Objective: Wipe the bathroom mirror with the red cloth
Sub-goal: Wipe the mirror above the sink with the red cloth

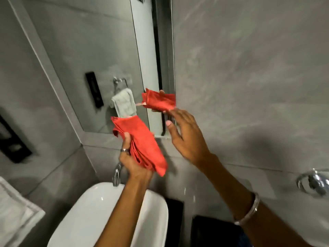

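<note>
A folded red cloth [144, 145] is gripped in my left hand [132, 161], held up in front of the lower edge of the bathroom mirror [92, 50]. The mirror fills the upper left of the view and shows the cloth's reflection near its lower right corner. My right hand [185, 138] hovers just right of the cloth with fingers spread, holding nothing. It is close to the mirror's lower right corner, a little apart from the glass.
A white basin [85, 216] with a chrome tap [117, 173] sits below my hands. A chrome wall ring [315, 182] is at the right edge, white folded towels [16, 211] at the left. Grey walls surround the mirror.
</note>
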Motion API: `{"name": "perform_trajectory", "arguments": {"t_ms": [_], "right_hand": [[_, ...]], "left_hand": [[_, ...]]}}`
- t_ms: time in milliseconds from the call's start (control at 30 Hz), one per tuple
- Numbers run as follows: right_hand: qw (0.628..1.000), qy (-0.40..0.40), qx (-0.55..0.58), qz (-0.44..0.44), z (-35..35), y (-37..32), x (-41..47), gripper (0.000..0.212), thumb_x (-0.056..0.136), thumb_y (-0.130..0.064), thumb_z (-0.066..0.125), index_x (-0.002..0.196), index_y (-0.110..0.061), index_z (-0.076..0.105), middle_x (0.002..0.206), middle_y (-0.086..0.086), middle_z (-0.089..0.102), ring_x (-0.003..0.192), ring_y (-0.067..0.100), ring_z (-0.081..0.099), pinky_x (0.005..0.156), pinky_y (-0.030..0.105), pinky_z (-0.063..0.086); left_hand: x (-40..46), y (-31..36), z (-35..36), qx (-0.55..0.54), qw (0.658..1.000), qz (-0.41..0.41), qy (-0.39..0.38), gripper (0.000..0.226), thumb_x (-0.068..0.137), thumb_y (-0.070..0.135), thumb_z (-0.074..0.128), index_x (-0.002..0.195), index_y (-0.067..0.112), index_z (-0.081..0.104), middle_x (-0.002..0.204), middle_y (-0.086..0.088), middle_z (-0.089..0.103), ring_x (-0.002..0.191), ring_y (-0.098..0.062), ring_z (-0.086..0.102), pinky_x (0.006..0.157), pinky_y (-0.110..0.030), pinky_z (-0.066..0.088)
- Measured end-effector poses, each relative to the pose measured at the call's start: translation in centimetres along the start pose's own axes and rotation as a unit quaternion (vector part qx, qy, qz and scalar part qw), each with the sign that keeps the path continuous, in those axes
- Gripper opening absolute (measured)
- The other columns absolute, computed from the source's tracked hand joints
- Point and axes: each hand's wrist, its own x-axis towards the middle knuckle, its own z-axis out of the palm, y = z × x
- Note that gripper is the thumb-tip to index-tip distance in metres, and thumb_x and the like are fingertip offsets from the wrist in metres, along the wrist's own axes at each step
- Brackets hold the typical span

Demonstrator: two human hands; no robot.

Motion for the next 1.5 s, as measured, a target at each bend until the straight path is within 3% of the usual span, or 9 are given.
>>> {"name": "perform_trajectory", "arguments": {"t_ms": [67,200,300,400,500,700,867,1100,1500], "right_hand": [[0.996,0.061,-0.048,-0.041,-2.6,-1.5,5.4,0.057,0.105,-0.043,0.038,0.154,-0.015,0.050,0.164,0.009,0.045,0.156,0.028,0.034,0.128,0.035,0.021],[0.963,0.176,-0.156,-0.132,-8.7,-4.8,15.2,0.061,0.107,-0.048,0.030,0.162,-0.022,0.034,0.175,0.004,0.020,0.164,0.023,0.006,0.132,0.042,0.004],[0.914,0.262,-0.254,-0.177,-14.7,-8.0,22.7,0.065,0.105,-0.051,0.028,0.163,-0.022,0.031,0.176,0.007,0.013,0.162,0.025,-0.003,0.132,0.048,-0.004],[0.876,0.304,-0.331,-0.173,-19.5,-9.9,28.2,0.067,0.105,-0.054,0.022,0.164,-0.023,0.030,0.176,0.008,0.011,0.162,0.028,-0.002,0.130,0.051,-0.008],[0.868,0.302,-0.373,-0.128,-21.8,-9.5,31.9,0.068,0.106,-0.054,0.012,0.167,-0.025,0.015,0.177,0.007,0.000,0.164,0.027,-0.006,0.132,0.057,-0.001],[0.836,0.360,-0.384,-0.156,-20.4,-6.5,33.5,0.068,0.108,-0.055,0.016,0.168,-0.025,0.005,0.178,0.005,-0.003,0.164,0.026,-0.005,0.132,0.056,0.003],[0.833,0.365,-0.379,-0.170,-18.4,-5.3,32.3,0.068,0.108,-0.053,0.019,0.168,-0.025,0.007,0.178,0.005,-0.001,0.164,0.027,-0.003,0.132,0.057,0.005],[0.844,0.335,-0.384,-0.168,-15.3,-3.1,28.7,0.069,0.109,-0.052,0.025,0.168,-0.025,0.002,0.178,0.006,-0.006,0.164,0.028,-0.006,0.131,0.059,0.009],[0.843,0.332,-0.394,-0.151,-14.2,-2.6,27.6,0.068,0.107,-0.050,0.024,0.168,-0.026,0.007,0.178,0.007,-0.003,0.164,0.030,-0.005,0.132,0.056,0.001]], "left_hand": [[3.1,3.6,4.8,0.064,0.995,0.073,-0.023,0.041,0.095,0.052,0.053,0.107,0.024,0.082,0.102,0.001,0.082,0.085,-0.015,0.079,0.070,-0.028,0.064],[7.8,9.9,15.8,0.150,0.961,0.230,0.017,0.084,0.086,0.059,0.053,0.159,0.021,0.034,0.163,-0.016,0.038,0.121,-0.038,0.063,0.102,-0.053,0.053],[11.2,13.8,24.5,0.241,0.868,0.435,-0.020,0.073,0.093,0.050,0.052,0.159,0.031,0.027,0.160,0.011,0.034,0.134,-0.007,0.053,0.116,-0.037,0.043],[14.7,16.9,31.9,0.374,0.768,0.515,-0.062,0.077,0.100,0.053,0.048,0.164,0.031,0.011,0.173,0.003,0.009,0.157,-0.029,0.021,0.123,-0.055,0.029],[17.4,18.5,37.7,0.489,0.691,0.529,-0.068,0.079,0.103,0.060,0.034,0.165,0.028,-0.003,0.174,0.001,-0.007,0.161,-0.026,-0.008,0.129,-0.058,0.006],[19.8,15.6,38.7,0.594,0.575,0.561,0.038,0.073,0.102,0.061,0.015,0.164,0.028,-0.004,0.174,-0.004,-0.012,0.160,-0.031,-0.013,0.129,-0.057,-0.006],[19.9,13.2,35.9,0.603,0.538,0.588,0.033,0.073,0.104,0.060,0.022,0.165,0.025,-0.001,0.174,-0.007,-0.010,0.160,-0.031,-0.012,0.129,-0.055,-0.005],[17.9,5.6,25.8,0.620,0.550,0.559,0.006,0.076,0.103,0.064,0.022,0.165,0.024,0.002,0.174,-0.004,-0.009,0.161,-0.026,-0.011,0.130,-0.053,-0.003],[19.1,15.1,38.4,0.585,0.573,0.575,0.010,0.072,0.106,0.057,0.025,0.165,0.024,0.001,0.174,-0.007,-0.009,0.160,-0.031,-0.011,0.129,-0.055,-0.006]]}}
